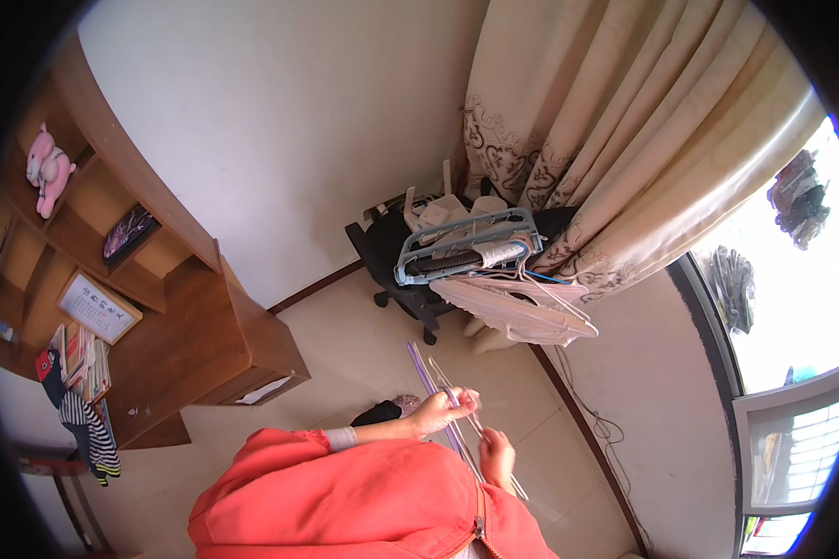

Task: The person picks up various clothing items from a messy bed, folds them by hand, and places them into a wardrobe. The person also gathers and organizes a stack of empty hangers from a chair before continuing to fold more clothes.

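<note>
Thin clothes hangers, one of them purple [423, 368] and others pale [516, 485], lie bunched together in front of my chest. My left hand [437, 412] grips them near their middle, with the fingers curled around the wires. Slightly lower and to the right, my right hand [498, 458] is closed on the pale hangers. Finger overlap hides the hooks in part, and I cannot tell the exact number. Ahead of my hands, a pale pink garment [503, 307] hangs on a white hanger beside a black swivel chair [398, 279].
A blue-grey plastic clip-hanger frame [409, 258] and a white router-like device [437, 211] rest on the chair. A wooden desk [203, 335] with shelves stands left. Dark cloth [376, 414] lies on the floor. Cables [605, 426] run along the right wall below the curtain [601, 105].
</note>
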`<state>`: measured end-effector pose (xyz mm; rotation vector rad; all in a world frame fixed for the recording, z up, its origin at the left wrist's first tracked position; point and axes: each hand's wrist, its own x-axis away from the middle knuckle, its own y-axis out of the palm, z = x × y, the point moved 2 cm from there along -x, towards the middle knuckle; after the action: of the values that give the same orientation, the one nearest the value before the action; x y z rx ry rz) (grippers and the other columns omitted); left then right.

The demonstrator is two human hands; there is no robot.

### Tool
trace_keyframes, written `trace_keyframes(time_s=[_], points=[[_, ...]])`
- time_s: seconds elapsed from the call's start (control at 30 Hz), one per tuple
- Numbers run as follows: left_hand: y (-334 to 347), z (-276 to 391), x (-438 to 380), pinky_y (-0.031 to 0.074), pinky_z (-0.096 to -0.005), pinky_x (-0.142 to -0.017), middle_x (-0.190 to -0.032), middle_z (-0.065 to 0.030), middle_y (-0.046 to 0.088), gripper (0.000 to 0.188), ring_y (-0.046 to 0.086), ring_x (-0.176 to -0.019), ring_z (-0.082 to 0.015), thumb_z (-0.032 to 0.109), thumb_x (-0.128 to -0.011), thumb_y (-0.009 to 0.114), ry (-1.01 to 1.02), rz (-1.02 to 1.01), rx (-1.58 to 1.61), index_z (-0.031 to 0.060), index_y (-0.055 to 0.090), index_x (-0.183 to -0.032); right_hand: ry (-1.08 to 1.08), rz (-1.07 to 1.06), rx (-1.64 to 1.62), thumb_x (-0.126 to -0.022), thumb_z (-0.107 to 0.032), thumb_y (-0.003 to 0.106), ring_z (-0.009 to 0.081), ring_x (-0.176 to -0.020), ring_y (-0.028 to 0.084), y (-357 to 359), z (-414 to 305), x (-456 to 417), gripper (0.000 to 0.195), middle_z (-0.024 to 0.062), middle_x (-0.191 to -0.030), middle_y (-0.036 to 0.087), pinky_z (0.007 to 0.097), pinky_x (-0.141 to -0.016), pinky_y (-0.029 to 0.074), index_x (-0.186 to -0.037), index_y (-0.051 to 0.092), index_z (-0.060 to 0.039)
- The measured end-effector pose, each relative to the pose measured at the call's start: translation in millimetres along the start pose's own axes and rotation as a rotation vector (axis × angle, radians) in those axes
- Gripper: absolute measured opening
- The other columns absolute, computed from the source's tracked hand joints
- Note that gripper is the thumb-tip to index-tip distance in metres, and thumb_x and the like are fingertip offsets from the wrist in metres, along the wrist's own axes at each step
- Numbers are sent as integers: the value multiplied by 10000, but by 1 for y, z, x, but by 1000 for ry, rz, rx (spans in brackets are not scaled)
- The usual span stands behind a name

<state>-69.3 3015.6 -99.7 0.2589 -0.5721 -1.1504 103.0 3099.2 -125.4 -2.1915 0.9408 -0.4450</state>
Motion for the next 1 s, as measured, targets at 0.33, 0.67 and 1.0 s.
trace_keyframes(time_s=[0.33,0.67,1.0], points=[[-11,42,-20,385,-243,-747,-892,4,546,284,462,-809,-68,301,-916,478,-19,65,96,35,577,-906,-95,-318,-190,-821,-301,606,283,-729,613,26,-56,-54,402,130,-828,607,368,-633,470,-1114,509,-44],[-60,125,-101,428,-247,-819,-943,-19,587,216,552,-897,-104,212,-870,572,136,69,-215,43,558,-1003,-60,-187,183,-798,-247,603,330,-637,600,-10,-95,-168,237,167,-680,601,398,-580,458,-966,601,-80],[-91,180,-115,412,-379,-820,-995,-148,546,526,522,-930,-302,307,-723,704,778,491,-1040,19,476,-1100,-80,-297,258,-794,-228,581,351,-753,603,-3,-118,-234,220,179,-790,624,430,-673,466,-947,612,-74]])
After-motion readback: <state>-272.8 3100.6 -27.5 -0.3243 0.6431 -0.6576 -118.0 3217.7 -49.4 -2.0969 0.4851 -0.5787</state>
